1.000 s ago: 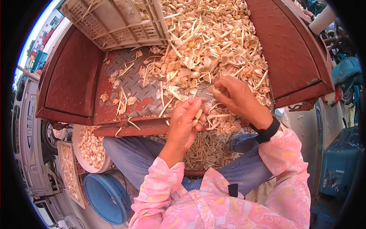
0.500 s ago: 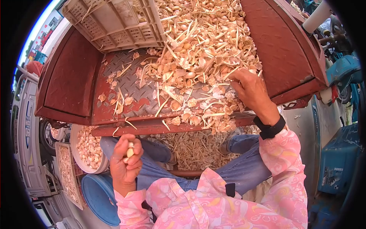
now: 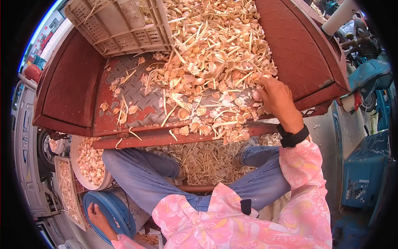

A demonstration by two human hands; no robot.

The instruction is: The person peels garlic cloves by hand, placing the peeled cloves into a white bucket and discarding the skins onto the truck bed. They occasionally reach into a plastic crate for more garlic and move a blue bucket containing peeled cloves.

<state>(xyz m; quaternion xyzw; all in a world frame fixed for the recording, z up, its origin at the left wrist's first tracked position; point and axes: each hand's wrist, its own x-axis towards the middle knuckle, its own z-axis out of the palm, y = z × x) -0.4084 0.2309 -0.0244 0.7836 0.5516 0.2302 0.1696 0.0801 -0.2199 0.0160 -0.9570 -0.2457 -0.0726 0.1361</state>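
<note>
My right hand (image 3: 277,97) is at the right edge of the garlic pile (image 3: 215,62), its fingers curled at a pinkish garlic clove (image 3: 257,95). Peeled skins and dry stalks lie around it on the red metal truck bed (image 3: 141,99). Down at the lower left, my left hand (image 3: 97,216) is over the blue round container (image 3: 112,207), with its fingers apart and no cloves visible in it. A white bucket (image 3: 90,162) full of cloves stands just above that container.
A cream plastic crate (image 3: 124,31) leans at the bed's upper left. A tray of scraps (image 3: 68,186) stands at the left. Husks (image 3: 207,162) cover the ground between the legs. A teal vehicle (image 3: 362,174) is at the right.
My left hand has moved down and left to the blue container, and the cloves it held are out of it. My right hand has shifted slightly down to a pinkish clove.
</note>
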